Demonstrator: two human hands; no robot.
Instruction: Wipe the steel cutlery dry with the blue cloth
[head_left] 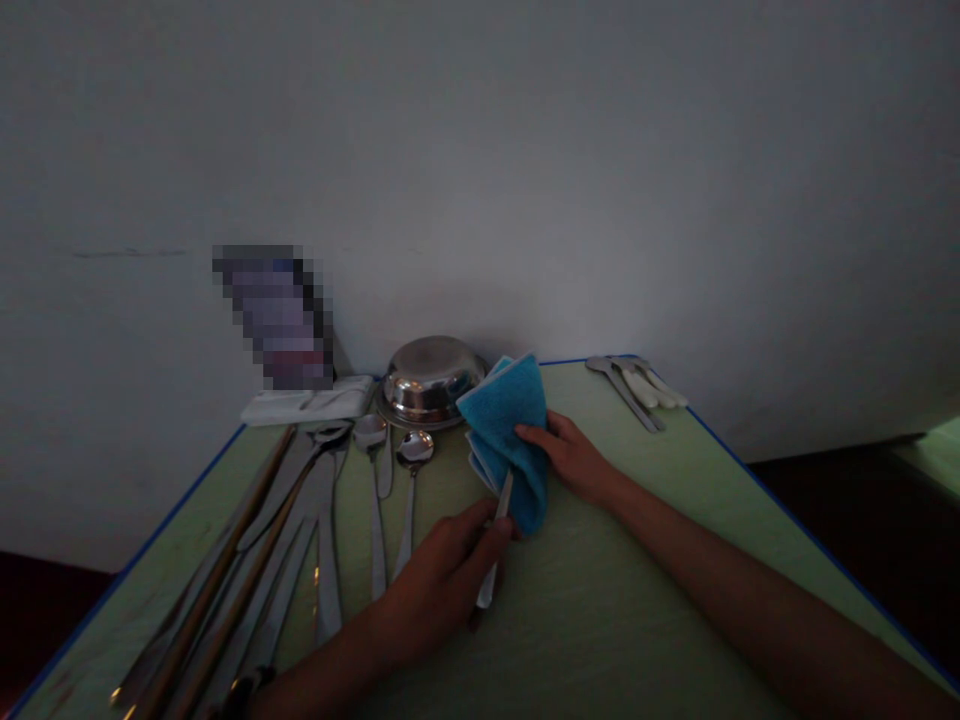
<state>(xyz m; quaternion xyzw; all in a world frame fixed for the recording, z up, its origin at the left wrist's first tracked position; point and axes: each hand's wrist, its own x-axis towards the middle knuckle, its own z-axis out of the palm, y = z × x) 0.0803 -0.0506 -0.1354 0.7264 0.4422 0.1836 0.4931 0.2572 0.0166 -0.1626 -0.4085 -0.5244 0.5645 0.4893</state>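
Observation:
My left hand is closed around the flat handle of a metal utensil, which slants up and away from me. The utensil's far end is hidden inside a folded blue cloth with pale edging, so its kind cannot be made out. From the right, my right hand grips the cloth, with a finger across its front. Left of my left hand lie two round-bowled spoons, a nearer spoon and another spoon, their handles pointing toward me.
An upturned shiny metal bowl stands by the wall. Several long metal utensils cover the table's left side. A blurred-out upright panel stands behind a white packet. Several spoons lie at the far right corner of the green table.

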